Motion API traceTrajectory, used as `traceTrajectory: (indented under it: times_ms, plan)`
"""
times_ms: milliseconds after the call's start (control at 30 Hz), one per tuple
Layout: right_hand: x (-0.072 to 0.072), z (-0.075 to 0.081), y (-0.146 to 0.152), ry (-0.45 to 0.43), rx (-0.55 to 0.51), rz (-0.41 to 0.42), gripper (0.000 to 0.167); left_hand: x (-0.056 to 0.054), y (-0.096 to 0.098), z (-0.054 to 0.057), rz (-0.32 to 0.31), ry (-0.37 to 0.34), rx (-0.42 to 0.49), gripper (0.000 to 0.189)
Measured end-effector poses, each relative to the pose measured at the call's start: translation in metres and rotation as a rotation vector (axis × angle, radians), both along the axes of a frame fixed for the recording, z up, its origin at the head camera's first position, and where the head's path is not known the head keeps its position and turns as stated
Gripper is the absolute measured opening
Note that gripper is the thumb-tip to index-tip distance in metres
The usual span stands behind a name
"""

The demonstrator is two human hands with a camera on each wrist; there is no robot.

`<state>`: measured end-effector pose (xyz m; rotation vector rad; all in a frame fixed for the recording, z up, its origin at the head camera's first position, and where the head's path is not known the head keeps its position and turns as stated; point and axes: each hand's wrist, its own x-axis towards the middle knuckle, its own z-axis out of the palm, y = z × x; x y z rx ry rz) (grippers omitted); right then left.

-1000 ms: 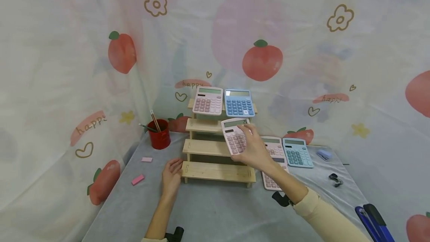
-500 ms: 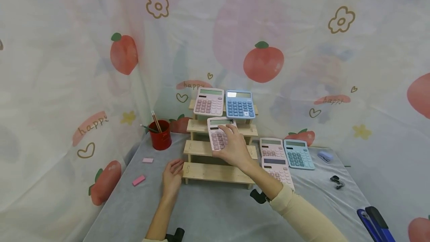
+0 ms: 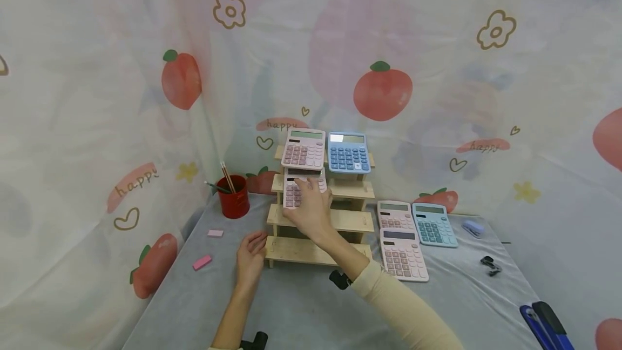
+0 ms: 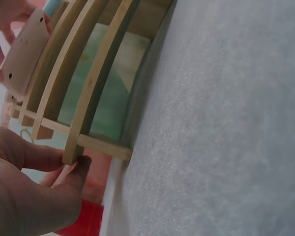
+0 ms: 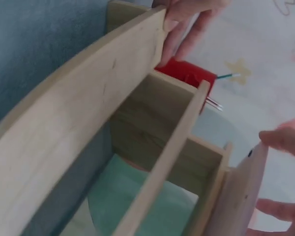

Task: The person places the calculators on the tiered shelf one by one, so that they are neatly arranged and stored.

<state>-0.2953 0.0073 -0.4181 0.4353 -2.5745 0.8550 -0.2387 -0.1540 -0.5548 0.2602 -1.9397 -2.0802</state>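
A four-step wooden display rack (image 3: 311, 250) stands on the grey cloth. My right hand (image 3: 311, 209) grips a pink calculator (image 3: 291, 194) by its sides at the left of the second step from the top. Its back faces the rack in the left wrist view, and the hand covers part of its keys. My left hand (image 3: 250, 258) pinches the left end of the lowest board between thumb and fingers, seen closely in the left wrist view. Above, on the top step, lean another pink calculator (image 3: 303, 149) and a blue calculator (image 3: 349, 153), side by side.
Right of the rack lie two pink calculators (image 3: 403, 255), overlapping, and a teal calculator (image 3: 434, 224). Farther right are a small blue stapler (image 3: 473, 228), black clips (image 3: 491, 265) and a large blue stapler (image 3: 546, 325). A red pencil cup (image 3: 235, 199) and pink erasers (image 3: 202, 262) sit left.
My right hand has carried the pink calculator leftward, from the rack's right side to the left of the second step from the top. The left hand stays at the lowest board's end.
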Motion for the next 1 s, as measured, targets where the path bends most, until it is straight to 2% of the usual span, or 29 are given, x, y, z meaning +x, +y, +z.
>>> traceTrajectory:
  times_ms: [233,500,633,767,933,1000]
  plan:
    - [-0.009,-0.019,-0.014,0.062,0.121,-0.064,0.074,-0.001,0.003,-0.005,0.024,0.043,0.000,0.043]
    - [-0.003,-0.029,-0.002,0.127,-0.005,-0.072,0.080,-0.003,0.000,-0.003,0.022,0.009,-0.006,0.046]
    - [0.010,-0.028,0.013,0.152,-0.011,-0.061,0.074,-0.003,-0.001,-0.002,0.014,0.005,0.012,0.046]
    - [0.028,-0.029,0.037,0.127,-0.006,-0.058,0.072,-0.003,-0.001,-0.002,-0.001,0.003,0.023,0.046]
    - [0.052,-0.039,0.074,0.086,-0.032,-0.086,0.072,-0.003,-0.001,-0.003,0.001,-0.030,-0.001,0.044]
    - [0.058,-0.043,0.089,0.098,-0.048,-0.100,0.070,-0.003,0.000,-0.003,0.006,-0.044,-0.004,0.043]
